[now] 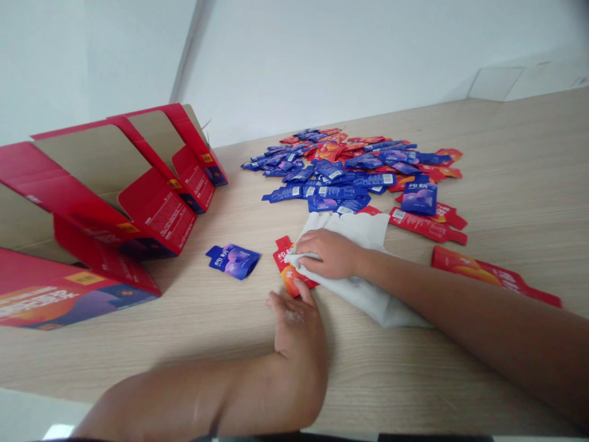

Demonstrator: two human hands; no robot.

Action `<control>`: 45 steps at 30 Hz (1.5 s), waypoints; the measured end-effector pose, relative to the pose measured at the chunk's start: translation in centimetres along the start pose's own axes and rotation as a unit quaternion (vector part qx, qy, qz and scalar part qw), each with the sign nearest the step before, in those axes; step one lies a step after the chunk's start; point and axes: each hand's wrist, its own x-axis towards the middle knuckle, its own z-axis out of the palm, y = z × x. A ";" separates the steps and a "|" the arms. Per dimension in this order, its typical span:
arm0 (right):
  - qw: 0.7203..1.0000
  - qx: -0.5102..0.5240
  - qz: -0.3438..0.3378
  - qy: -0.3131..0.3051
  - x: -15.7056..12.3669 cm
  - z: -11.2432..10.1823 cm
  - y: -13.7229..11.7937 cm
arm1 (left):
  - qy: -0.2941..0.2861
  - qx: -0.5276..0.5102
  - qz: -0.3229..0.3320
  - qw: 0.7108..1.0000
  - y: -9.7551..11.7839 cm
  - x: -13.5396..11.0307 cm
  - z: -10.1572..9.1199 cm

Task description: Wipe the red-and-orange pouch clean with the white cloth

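A white cloth is bunched under my right hand, whose fingers are closed on its left edge. The cloth lies partly over a red pouch with an orange fruit print, so much of that pouch is hidden. At the pouch's lower edge is my left hand, its fingers apart and their tips touching the pouch on the table. To the left, apart from both hands, a purple-blue pouch lies flat.
Many red and blue pouches are heaped at the back. One red pouch lies beyond my right forearm. Several open red cardboard boxes stand in a row on the left. A white wall borders the wooden table.
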 end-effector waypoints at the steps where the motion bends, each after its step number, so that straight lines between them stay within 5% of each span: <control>1: 1.000 0.000 0.000 -0.001 0.0 0.0 0.0 | 0.000 0.004 -0.001 1.000 0.0 0.0 0.0; 45: 1.000 0.007 -0.003 -0.006 0.0 0.1 0.2 | -0.019 0.037 0.008 0.999 0.1 0.1 0.1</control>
